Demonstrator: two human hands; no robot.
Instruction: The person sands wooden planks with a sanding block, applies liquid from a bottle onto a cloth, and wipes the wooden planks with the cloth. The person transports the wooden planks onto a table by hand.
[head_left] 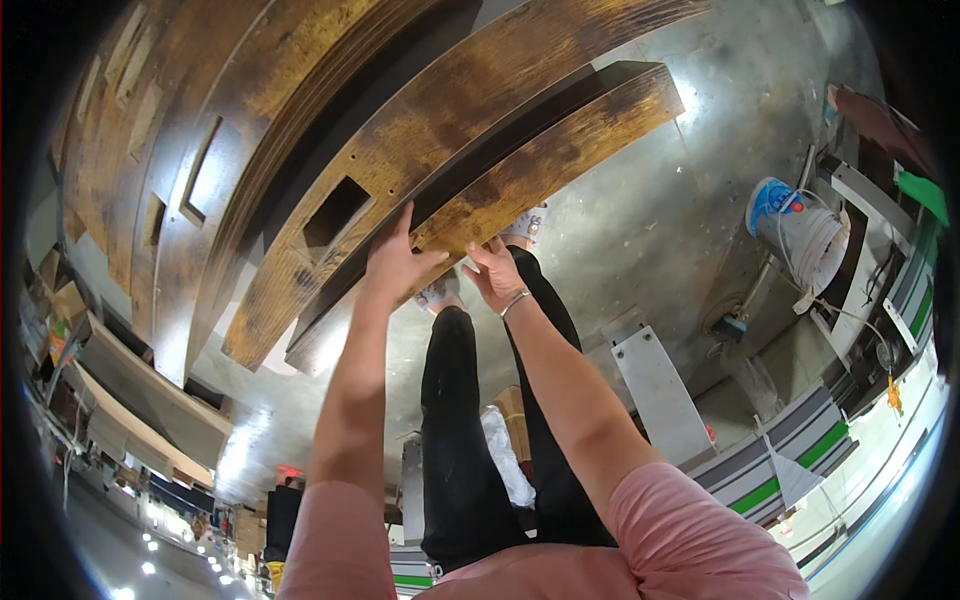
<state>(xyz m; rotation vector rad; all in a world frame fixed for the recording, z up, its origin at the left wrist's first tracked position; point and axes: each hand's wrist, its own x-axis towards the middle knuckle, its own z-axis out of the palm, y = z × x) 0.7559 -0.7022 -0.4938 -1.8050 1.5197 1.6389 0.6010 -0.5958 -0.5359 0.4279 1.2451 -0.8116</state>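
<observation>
A long brown wooden board [560, 160] with a dark, scorched-looking grain lies slantwise in front of my legs. My left hand [395, 265] spans this board, fingers over its far edge and thumb toward the near edge. At the near edge my right hand [492, 275] touches the wood, its fingers apart and partly bent. Just beyond lies a wider wooden panel [420, 140] with a rectangular cutout and small holes. A dark gap runs between the two pieces. The undersides of both pieces are hidden.
More brown panels [240, 110], some with slots, are stacked at the far left. On the right, a white-and-blue bucket [800, 235] stands on the grey floor [640, 230]. A pale metal plate [662, 390] is near the right leg. Pale boards [150, 400] lie at the left.
</observation>
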